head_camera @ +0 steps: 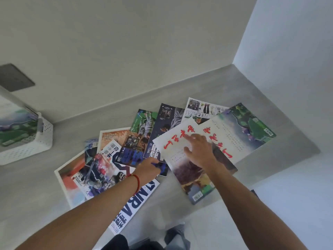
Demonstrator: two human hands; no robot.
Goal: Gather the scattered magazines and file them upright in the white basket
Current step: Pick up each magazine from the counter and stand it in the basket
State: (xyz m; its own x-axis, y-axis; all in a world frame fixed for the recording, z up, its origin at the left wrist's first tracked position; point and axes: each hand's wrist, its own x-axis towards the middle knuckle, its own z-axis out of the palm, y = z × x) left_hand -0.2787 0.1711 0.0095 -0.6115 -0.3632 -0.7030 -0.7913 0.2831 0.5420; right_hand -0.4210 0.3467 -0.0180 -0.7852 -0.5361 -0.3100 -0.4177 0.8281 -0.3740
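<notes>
Several magazines lie fanned out and overlapping on a grey counter. My right hand rests flat, fingers spread, on a white magazine with red brush lettering. My left hand, a red string at its wrist, pinches the near corner of a dark blue magazine. A white-and-navy NBA magazine hangs over the counter's front edge. The white perforated basket stands at the far left and holds one magazine with a green landscape cover upright.
Light walls close off the counter behind and at the right. A dark grey wall plate sits above the basket. Bare counter lies between the basket and the magazines. Below the front edge are pale floor tiles and my grey shoe.
</notes>
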